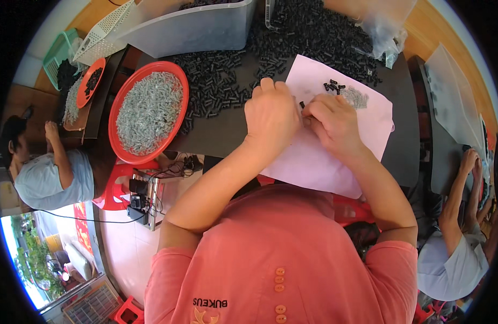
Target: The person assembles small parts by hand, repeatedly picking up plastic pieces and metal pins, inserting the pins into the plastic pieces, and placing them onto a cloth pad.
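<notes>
My left hand [273,112] is closed, knuckles up, over the left side of a pale pink sheet [339,167]. Its fingertips are hidden behind the hand. Close against it, my right hand [333,120] is pinched, thumb and forefinger together. A small black cylindrical part [302,105] shows at the right fingertips, between the two hands. Beyond my right hand, a few black parts [333,86] lie on the sheet next to a small heap of clear pieces [356,98].
Loose black parts [313,32] cover the far table. A red tray [114,141] of clear pieces stands left, below a translucent bin [200,32]. A plastic bag [388,46] lies far right. Other people sit left [54,178] and right [454,264].
</notes>
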The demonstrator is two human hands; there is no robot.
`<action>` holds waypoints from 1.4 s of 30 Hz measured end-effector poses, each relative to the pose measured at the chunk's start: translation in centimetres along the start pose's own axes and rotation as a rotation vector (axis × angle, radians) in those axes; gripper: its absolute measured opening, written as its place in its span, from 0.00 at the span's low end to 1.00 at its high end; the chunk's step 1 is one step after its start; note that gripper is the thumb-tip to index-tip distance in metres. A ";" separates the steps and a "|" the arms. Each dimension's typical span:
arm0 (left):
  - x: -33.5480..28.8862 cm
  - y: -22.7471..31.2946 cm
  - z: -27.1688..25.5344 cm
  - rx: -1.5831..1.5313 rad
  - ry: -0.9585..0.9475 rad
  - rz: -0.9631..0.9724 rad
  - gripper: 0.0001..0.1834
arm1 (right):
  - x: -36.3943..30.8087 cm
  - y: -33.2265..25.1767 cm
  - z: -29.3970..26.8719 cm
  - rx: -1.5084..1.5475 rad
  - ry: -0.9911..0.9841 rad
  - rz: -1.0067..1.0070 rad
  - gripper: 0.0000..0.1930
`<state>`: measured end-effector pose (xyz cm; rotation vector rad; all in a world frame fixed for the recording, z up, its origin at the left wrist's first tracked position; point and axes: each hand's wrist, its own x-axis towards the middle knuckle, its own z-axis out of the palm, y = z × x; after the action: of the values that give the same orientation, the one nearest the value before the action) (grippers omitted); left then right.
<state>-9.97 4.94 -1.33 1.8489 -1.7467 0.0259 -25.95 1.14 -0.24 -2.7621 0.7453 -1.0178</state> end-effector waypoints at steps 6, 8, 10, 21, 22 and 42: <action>0.7 -0.1 0.9 -0.001 0.077 0.041 0.05 | -0.2 0.2 -0.2 0.111 -0.027 0.075 0.07; 0.6 -0.4 1.0 -0.047 0.094 0.050 0.05 | -0.2 0.3 -0.2 0.173 -0.029 0.135 0.06; 0.7 -0.5 0.9 -0.097 0.112 0.062 0.05 | 0.2 0.3 -0.3 0.264 0.023 0.207 0.06; 0.8 -0.5 0.6 -0.653 0.105 0.299 0.07 | 1.2 1.5 -0.7 0.524 0.025 0.184 0.06; 0.8 -0.6 0.6 -0.653 0.103 0.297 0.07 | 1.3 1.3 -0.9 0.520 0.012 0.182 0.06; 2.8 -1.2 -0.7 -0.337 -0.002 0.587 0.10 | 0.1 1.7 -1.1 0.607 0.171 0.298 0.07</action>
<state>-8.21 2.60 -0.12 1.0620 -2.0869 -0.0390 -27.27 -0.36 0.22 -2.0082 0.6943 -1.1822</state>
